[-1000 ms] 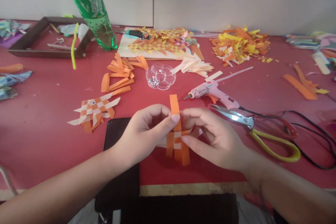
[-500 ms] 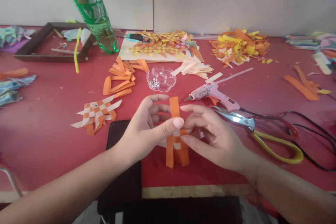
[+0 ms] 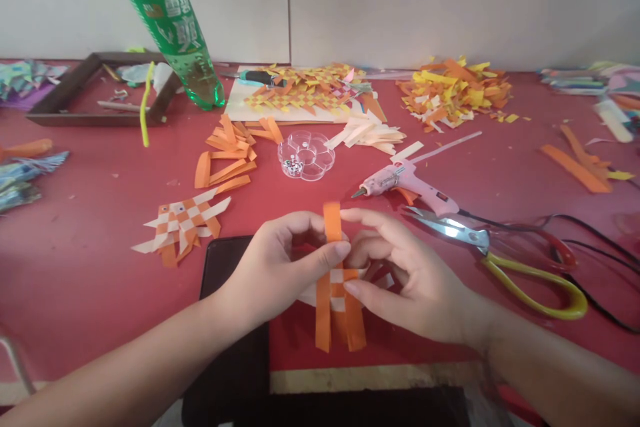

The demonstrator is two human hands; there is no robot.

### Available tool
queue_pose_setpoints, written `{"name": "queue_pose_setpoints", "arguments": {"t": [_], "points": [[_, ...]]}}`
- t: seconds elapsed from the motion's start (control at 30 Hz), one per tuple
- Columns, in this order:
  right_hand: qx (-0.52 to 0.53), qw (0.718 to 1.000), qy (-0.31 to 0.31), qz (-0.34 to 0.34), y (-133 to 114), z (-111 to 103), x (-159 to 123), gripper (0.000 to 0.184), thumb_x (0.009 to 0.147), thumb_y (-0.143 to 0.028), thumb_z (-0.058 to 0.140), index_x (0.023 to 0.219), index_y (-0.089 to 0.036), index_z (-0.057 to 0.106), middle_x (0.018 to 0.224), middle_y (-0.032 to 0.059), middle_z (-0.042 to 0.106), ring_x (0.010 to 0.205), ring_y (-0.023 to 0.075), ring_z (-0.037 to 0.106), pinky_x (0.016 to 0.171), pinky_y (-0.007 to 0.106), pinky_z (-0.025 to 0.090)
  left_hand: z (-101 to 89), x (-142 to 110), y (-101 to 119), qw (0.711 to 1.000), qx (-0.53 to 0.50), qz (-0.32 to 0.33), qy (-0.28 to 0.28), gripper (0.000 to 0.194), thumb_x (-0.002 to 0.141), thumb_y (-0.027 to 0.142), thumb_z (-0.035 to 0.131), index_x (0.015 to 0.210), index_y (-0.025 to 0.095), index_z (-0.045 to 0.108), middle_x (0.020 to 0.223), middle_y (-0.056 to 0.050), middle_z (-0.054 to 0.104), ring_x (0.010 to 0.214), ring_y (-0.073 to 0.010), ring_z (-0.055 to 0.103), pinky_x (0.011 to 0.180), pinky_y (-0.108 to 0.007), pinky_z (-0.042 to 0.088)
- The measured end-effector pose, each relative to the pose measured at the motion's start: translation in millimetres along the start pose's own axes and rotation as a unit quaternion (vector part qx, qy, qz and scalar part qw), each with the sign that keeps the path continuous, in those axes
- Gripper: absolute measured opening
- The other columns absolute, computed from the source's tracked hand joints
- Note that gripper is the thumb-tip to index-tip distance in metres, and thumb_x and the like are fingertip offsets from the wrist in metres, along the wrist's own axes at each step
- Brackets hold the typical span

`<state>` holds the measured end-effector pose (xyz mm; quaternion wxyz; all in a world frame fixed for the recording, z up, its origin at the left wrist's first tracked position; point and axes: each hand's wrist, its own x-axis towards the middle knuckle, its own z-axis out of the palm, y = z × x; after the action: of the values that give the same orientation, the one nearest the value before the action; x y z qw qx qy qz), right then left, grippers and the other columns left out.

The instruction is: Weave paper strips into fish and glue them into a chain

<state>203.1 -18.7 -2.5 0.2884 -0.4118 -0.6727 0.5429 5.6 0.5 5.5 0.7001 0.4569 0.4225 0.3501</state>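
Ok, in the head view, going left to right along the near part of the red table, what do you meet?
Finished orange-and-white woven paper piece → left hand → orange paper strips being woven → right hand → yellow-handled scissors.

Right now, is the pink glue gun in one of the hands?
No, the pink glue gun lies on the red table, apart from both hands, which hold the woven paper strips.
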Motion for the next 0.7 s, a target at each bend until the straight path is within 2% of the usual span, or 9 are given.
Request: {"name": "queue_pose_setpoints", "arguments": {"t": [0.1, 0.2, 0.27, 0.33, 0.43, 0.53, 0.6, 0.7], "points": [[-0.011, 1.0, 0.005, -0.008, 0, 0, -1, 0.061, 0.088, -0.015, 0.06, 0.14, -0.032, 0.034, 0.08, -0.0039, 0.061, 0.063, 0.0087, 0.059, 0.05, 0.017, 0.047, -0.3, 0, 1, 1.0, 0.005, -0.001, 0.006, 0.011, 0.085, 0.029, 0.072, 0.086, 0.019, 0.07, 0.08, 0.002, 0.072, 0.07, -0.0095, 0.067, 0.066, -0.019, 0.054], [-0.03, 0.999, 0.033, -0.008, 1, -1, -2, 0.054, 0.091, -0.017, 0.056, 0.139, -0.032, 0.036, 0.08, -0.0026, 0.062, 0.063, 0.0104, 0.06, 0.047, 0.018, 0.047, -2.0, 0, 2, 1.0, 0.021, -0.003, 0.02, 0.015, 0.086, 0.034, 0.07, 0.083, 0.019, 0.071, 0.073, 0.003, 0.07, 0.063, -0.0082, 0.063, 0.056, -0.016, 0.05], [-0.053, 0.996, 0.068, -0.013, 1, -1, -1, 0.046, 0.092, -0.02, 0.055, 0.135, -0.03, 0.041, 0.087, 0.0003, 0.065, 0.066, 0.0119, 0.063, 0.045, 0.019, 0.048, -2.8, 0, 1, 0.998, 0.05, 0.003, 0.034, 0.019, 0.087, 0.036, 0.068, 0.08, 0.019, 0.07, 0.069, 0.003, 0.067, 0.059, -0.0078, 0.059, 0.052, -0.016, 0.046], [-0.11, 0.986, 0.121, -0.04, 1, -1, 1, 0.035, 0.091, -0.022, 0.057, 0.125, -0.027, 0.05, 0.098, 0.0044, 0.066, 0.076, 0.0153, 0.066, 0.05, 0.023, 0.053, -2.4, -1, 0, 0.995, 0.094, 0.017, 0.042, 0.021, 0.087, 0.037, 0.066, 0.078, 0.018, 0.069, 0.069, 0.002, 0.065, 0.058, -0.0089, 0.058, 0.051, -0.017, 0.045], [-0.241, 0.938, 0.19, -0.163, -2, -3, 6, 0.017, 0.087, -0.017, 0.062, 0.103, -0.024, 0.061, 0.097, 0.0063, 0.066, 0.091, 0.021, 0.065, 0.073, 0.035, 0.058, 0.6, -3, -2, 0.98, 0.187, 0.053, 0.037, 0.02, 0.089, 0.031, 0.062, 0.076, 0.017, 0.067, 0.068, 0.002, 0.064, 0.06, -0.0104, 0.056, 0.053, -0.019, 0.044], [-0.33, 0.876, 0.208, -0.284, -5, -5, 9, 0.016, 0.083, -0.009, 0.066, 0.093, -0.021, 0.065, 0.084, 0.0041, 0.068, 0.087, 0.0216, 0.062, 0.08, 0.041, 0.055, 4.4, -6, -4, 0.959, 0.268, 0.092, 0.021, 0.021, 0.089, 0.021, 0.057, 0.07, 0.017, 0.065, 0.061, 0.004, 0.059, 0.057, -0.0089, 0.051, 0.052, -0.018, 0.04], [-0.36, 0.856, 0.206, -0.309, -6, -5, 11, 0.016, 0.081, -0.007, 0.068, 0.092, -0.019, 0.067, 0.082, 0.0045, 0.07, 0.087, 0.022, 0.062, 0.079, 0.04, 0.055, 5.8, -7, -4, 0.951, 0.291, 0.107, 0.014, 0.022, 0.089, 0.019, 0.055, 0.068, 0.017, 0.063, 0.059, 0.005, 0.057, 0.055, -0.0077, 0.048, 0.05, -0.017, 0.037], [-0.383, 0.842, 0.204, -0.32, -6, -5, 10, 0.015, 0.081, -0.007, 0.07, 0.093, -0.015, 0.069, 0.083, 0.0064, 0.072, 0.088, 0.0223, 0.062, 0.079, 0.039, 0.055, 5.7, -6, -2, 0.945, 0.305, 0.119, 0.015, 0.02, 0.089, 0.018, 0.055, 0.07, 0.017, 0.063, 0.06, 0.005, 0.058, 0.055, -0.007, 0.049, 0.051, -0.016, 0.038]]}}
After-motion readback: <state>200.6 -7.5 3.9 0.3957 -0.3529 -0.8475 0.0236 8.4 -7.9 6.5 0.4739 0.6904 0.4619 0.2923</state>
